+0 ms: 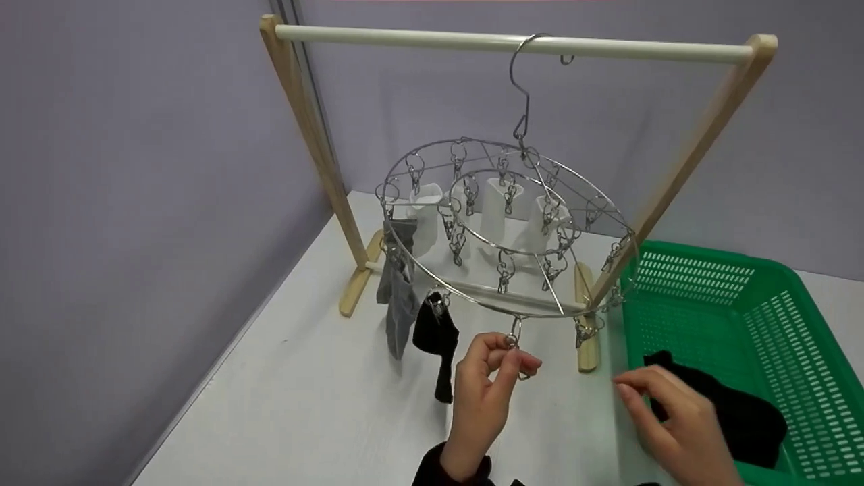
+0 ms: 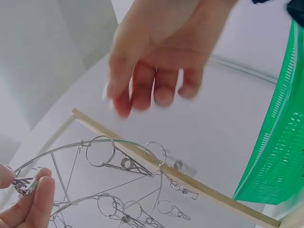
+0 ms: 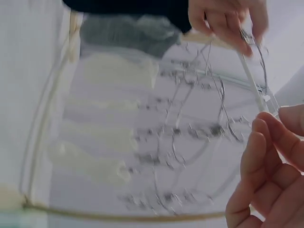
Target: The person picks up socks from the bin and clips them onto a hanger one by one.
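Observation:
My left hand [image 1: 482,398] pinches a metal clip [image 1: 513,342] at the front rim of the round wire drying hanger [image 1: 472,302]; the left wrist view also shows this clip between thumb and fingers [image 2: 40,202]. Beside it hangs a black sock [image 1: 433,331], and left of that a grey sock [image 1: 401,304]. Further back hang several white socks [image 1: 495,209]. My right hand [image 1: 685,418] hovers by the basket's left edge, fingers loosely bent, nothing visible in them. Behind that hand lies black fabric, likely a sock [image 1: 742,412], inside the green basket [image 1: 776,273].
A wooden stand with a white crossbar [image 1: 405,37] carries the hanger by its hook [image 1: 520,74]. The stand's feet [image 1: 587,351] rest on the white table [image 1: 270,405]. Several bare clips [image 1: 504,273] dangle from both rings. A wall [image 1: 169,169] rises at the left.

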The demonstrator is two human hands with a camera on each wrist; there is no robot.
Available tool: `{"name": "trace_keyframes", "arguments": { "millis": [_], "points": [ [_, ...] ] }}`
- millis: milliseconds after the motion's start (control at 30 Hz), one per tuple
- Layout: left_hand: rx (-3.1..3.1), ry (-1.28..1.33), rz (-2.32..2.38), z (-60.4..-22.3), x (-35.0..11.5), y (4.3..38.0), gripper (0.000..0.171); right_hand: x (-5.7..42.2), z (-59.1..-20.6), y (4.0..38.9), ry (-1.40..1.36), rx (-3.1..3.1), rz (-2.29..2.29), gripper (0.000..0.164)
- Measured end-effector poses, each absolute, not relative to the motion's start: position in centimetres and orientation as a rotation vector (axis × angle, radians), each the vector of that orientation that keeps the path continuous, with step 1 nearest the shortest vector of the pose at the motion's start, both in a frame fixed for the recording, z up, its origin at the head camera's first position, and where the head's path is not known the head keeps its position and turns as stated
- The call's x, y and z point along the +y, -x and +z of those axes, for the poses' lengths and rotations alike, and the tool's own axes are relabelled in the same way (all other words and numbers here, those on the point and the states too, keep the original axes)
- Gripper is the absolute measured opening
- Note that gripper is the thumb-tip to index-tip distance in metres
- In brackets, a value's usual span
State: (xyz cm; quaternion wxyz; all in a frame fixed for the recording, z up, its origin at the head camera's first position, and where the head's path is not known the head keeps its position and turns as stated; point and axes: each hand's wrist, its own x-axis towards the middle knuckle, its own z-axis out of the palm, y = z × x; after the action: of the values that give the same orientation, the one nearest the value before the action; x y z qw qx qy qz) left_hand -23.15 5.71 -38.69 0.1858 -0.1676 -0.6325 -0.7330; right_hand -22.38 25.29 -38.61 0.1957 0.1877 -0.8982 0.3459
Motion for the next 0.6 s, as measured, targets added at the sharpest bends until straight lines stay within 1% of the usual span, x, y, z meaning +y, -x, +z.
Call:
{"name": "trace_keyframes", "arguments": {
  "millis": [100, 167, 300, 400, 500, 600],
  "points": [
    [-1.784, 0.513, -2.063, -39.2, 5.7, 23.4, 0.004, 27.6, -37.2, 23.4, -0.561, -2.484, 0.86, 0.015],
    [-1.776, 0.529, -2.093, -39.6, 5.7, 23.5, 0.004, 29.1, -36.4, 24.6, -0.567, -2.471, 0.772, 0.012],
    [-1.76, 0.519, -2.134, -39.8, 6.0, 23.6, 0.005, 32.0, -36.0, 28.3, -0.564, -2.572, 0.641, 0.006],
    [-1.759, 0.518, -2.118, -39.7, 6.2, 23.8, 0.005, 34.2, -37.4, 31.6, -0.613, -2.734, 0.514, 0.007],
    [-1.775, 0.523, -2.083, -39.6, 6.3, 23.9, 0.004, 36.3, -40.1, 34.5, -0.685, -2.899, 0.384, 0.006],
    [-1.789, 0.531, -2.041, -39.5, 6.5, 23.9, 0.004, 38.3, -42.9, 36.4, -0.771, -3.045, 0.322, 0.006]
  ]
}}
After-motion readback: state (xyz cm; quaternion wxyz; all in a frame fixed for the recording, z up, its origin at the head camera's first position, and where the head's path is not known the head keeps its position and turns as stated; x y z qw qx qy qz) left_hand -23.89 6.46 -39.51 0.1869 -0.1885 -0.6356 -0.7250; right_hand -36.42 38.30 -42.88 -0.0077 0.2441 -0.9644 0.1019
